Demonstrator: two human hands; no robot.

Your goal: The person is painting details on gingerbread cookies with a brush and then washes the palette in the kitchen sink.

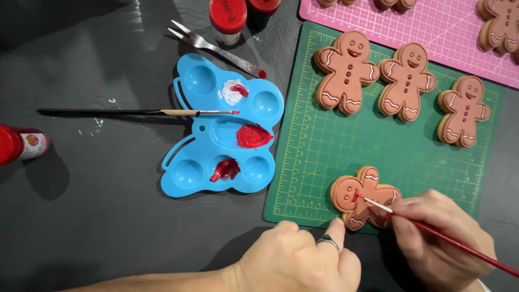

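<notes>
On a green cutting mat (pixel 324 146), near its bottom edge, lies a gingerbread figure (pixel 363 199) turned on its side. The right hand (pixel 440 238) is closed around a thin red brush (pixel 432 232), whose tip touches the figure's face, leaving a red mark. The left hand (pixel 294 259), loosely curled and holding nothing, steadies the figure with one fingertip. Three figures (pixel 403 81) higher on the mat look finished (red smiles and buttons, white trim); this one has white trim, its red only begun. A blue butterfly palette (pixel 189 173) with red and white paint sits to the left.
</notes>
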